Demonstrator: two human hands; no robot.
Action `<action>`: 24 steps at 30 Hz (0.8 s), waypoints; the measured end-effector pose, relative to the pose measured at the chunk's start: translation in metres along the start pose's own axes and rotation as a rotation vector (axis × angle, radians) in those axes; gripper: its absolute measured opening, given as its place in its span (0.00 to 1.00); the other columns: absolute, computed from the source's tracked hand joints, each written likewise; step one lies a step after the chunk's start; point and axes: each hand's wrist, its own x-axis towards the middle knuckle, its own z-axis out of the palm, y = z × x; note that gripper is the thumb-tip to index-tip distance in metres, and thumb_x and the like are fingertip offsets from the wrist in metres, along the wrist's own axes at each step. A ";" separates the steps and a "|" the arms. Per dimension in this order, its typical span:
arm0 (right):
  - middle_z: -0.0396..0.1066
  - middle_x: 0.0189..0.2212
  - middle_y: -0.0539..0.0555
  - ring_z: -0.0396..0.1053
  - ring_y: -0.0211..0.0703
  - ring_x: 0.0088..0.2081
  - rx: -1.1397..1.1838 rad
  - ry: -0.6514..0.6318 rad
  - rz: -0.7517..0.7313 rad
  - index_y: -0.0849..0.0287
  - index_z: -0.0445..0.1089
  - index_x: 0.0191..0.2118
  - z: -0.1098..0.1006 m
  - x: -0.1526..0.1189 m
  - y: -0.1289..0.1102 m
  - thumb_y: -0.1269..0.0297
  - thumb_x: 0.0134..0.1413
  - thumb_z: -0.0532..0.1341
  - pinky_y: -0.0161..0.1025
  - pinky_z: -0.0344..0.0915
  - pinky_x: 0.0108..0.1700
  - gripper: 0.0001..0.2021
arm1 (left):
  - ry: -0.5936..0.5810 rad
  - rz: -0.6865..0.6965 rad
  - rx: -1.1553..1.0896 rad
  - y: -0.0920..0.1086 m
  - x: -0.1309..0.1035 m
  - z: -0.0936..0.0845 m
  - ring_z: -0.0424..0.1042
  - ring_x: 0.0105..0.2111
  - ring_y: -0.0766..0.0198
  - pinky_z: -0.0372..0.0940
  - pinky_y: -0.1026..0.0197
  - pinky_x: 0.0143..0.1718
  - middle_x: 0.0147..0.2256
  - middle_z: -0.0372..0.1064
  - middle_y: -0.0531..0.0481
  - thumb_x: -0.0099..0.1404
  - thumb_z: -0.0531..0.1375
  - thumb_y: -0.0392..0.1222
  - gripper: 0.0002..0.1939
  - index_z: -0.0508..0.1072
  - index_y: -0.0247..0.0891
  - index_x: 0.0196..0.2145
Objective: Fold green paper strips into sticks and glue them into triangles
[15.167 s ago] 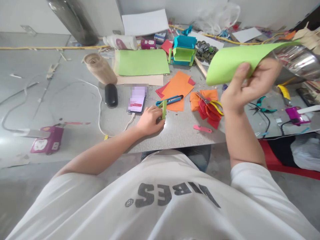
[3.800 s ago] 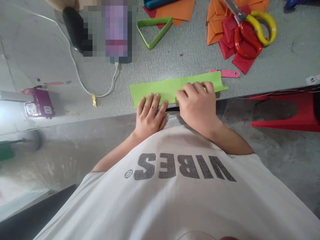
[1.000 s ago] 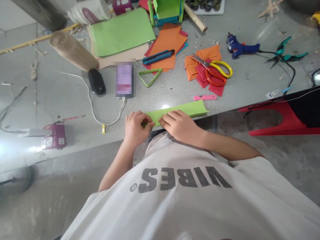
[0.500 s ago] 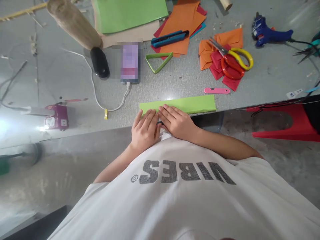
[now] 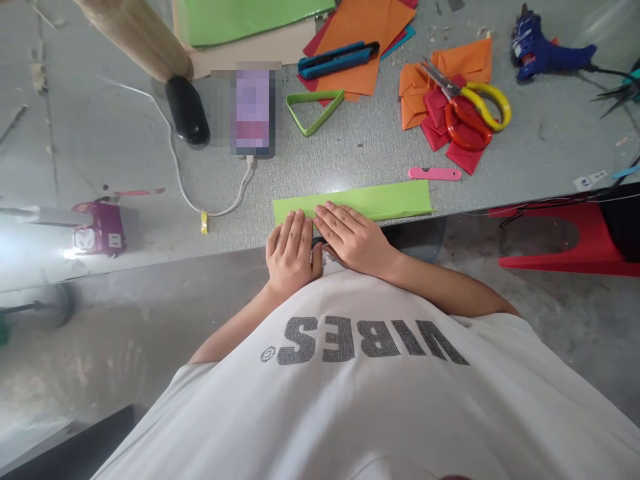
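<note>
A long folded strip of light green paper [image 5: 395,199] lies along the table's front edge. My left hand [image 5: 294,250] rests with its fingers stretched over the strip's left part, close to its end. Beside it, my right hand [image 5: 357,241] lies flat, fingers extended onto the paper left of its middle. Both palms sit at the table edge, against the front of the white shirt, and the thumbs nearly meet. Neither hand grips anything visible. Above the strip stands a green triangle of folded paper [image 5: 309,128].
Scissors [image 5: 473,110] lie on folded orange and red papers [image 5: 417,93]. A pink folding knife [image 5: 435,174], blue cutter [image 5: 337,61], glue gun [image 5: 547,50] and charging phone [image 5: 253,110] are around. A dark-ended wooden piece [image 5: 145,47] is at upper left; a red stool [image 5: 560,257] stands below.
The fingers of my left hand have straightened and drawn closer together on the strip. My right hand stays nearly in place. The view has shifted slightly.
</note>
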 end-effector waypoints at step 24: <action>0.76 0.80 0.68 0.70 0.72 0.85 -0.089 0.047 0.358 0.57 0.80 0.79 -0.035 -0.093 0.062 0.46 0.90 0.55 0.73 0.67 0.85 0.31 | 0.050 -0.003 0.091 0.006 0.017 -0.013 0.88 0.68 0.34 0.80 0.38 0.62 0.64 0.89 0.34 0.90 0.56 0.59 0.21 0.83 0.46 0.46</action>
